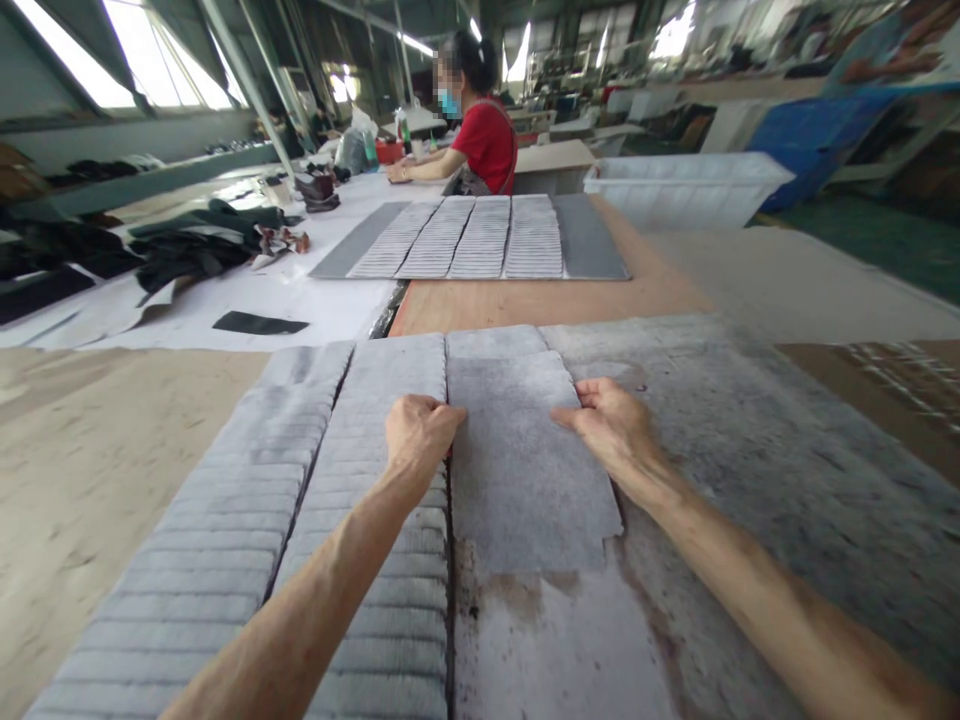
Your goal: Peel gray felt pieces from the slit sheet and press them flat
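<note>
A grey felt-like sheet [517,460] lies flat on a stained grey board [750,470] in front of me. My left hand [420,430] is closed, pinching the sheet's left edge. My right hand [611,420] is closed too, gripping the right edge. To the left, two columns of overlapping grey pieces [315,540] run toward me, and the left hand rests beside the nearer column.
A second grey board with several rows of overlapped pieces [480,240] lies farther up the table. A person in a red top [487,140] works at the far end. Dark fabric scraps [195,245] lie at left, a white tub [682,190] at right.
</note>
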{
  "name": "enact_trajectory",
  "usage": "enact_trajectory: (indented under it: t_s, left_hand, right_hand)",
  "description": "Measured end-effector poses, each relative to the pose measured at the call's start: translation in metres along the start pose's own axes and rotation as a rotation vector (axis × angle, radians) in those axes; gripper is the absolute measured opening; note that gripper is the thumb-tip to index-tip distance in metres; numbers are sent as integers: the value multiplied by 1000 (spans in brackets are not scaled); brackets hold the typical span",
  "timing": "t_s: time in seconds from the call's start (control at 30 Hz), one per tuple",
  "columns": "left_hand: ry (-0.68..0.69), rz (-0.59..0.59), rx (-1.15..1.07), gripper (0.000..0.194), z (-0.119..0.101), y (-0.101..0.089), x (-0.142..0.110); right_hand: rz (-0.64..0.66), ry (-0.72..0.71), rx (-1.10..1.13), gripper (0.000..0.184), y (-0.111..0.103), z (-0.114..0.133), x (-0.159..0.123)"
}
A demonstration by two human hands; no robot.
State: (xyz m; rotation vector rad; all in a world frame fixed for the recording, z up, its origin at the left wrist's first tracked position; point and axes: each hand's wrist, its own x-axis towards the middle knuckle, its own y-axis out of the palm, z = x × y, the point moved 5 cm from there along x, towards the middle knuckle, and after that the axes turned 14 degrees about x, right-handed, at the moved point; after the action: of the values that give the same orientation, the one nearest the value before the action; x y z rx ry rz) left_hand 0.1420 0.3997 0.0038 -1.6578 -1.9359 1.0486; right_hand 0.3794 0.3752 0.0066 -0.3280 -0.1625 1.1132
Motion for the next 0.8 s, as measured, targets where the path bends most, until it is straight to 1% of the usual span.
enact_trajectory:
  t_s: [0.17,0.3,0.43,0.57,0.8]
  left_hand:
    - [20,-41,203,22,-18,-7,11]
    - [9,-43,367,25,-29,-8,17]
    - [-25,-21,484,23,-30,-2,21]
    - [-28,-38,545,17,-29,1,24]
    - [-20,-18,590,19,-28,3,24]
  right_hand:
    - [4,-10,-102,28,8,7,21]
    - [-15,-8,-211,32,11,5,35]
    - [-12,24,-290,33,13,-3,41]
    - [12,52,-299,32,12,-6,41]
    - [12,63,-276,45,12,-7,41]
